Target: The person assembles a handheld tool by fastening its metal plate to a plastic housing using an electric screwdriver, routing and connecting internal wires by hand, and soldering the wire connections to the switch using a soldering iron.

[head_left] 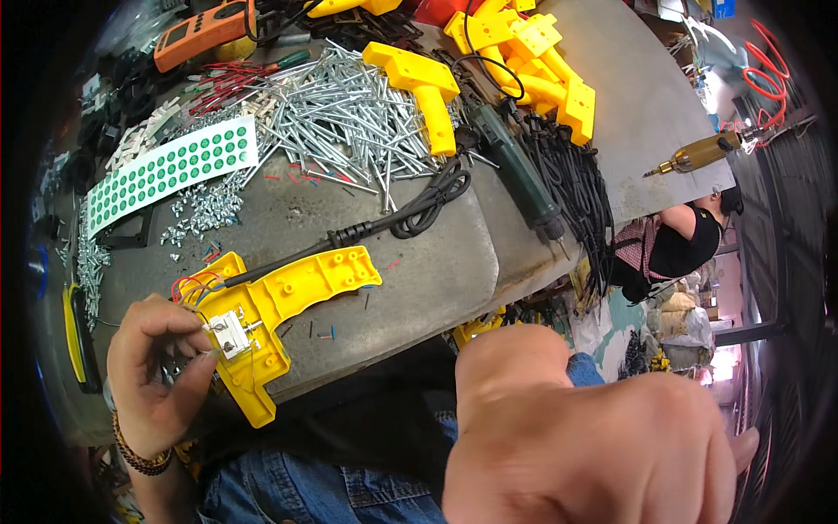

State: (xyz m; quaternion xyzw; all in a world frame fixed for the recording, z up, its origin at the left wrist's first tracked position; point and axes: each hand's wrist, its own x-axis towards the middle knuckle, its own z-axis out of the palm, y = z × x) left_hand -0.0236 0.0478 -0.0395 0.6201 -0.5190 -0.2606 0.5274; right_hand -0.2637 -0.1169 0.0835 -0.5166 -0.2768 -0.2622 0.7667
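Note:
A yellow plastic handle half-shell (305, 284) lies at the near table edge, its hollow ribbed inside facing up. In it sits a small white block (230, 335) with metal fittings, with thin red and blue wires (194, 286) beside it. My left hand (157, 367) is closed, thumb and forefinger pinching the block's left edge. A black power cord (288, 268) runs from the shell to a coiled bundle. Large and close to the camera, my right hand (602, 445) is curled, knuckles up, right of the shell; its fingertips and anything in them are hidden.
Behind lie a pile of long screws (323, 113), short screws (209, 210), a sheet of green round stickers (175, 170), an orange multimeter (205, 35) and yellow shells (524, 52). A dark green electric screwdriver (515, 166) lies by black cords (567, 183). Another person (672, 244) sits at right.

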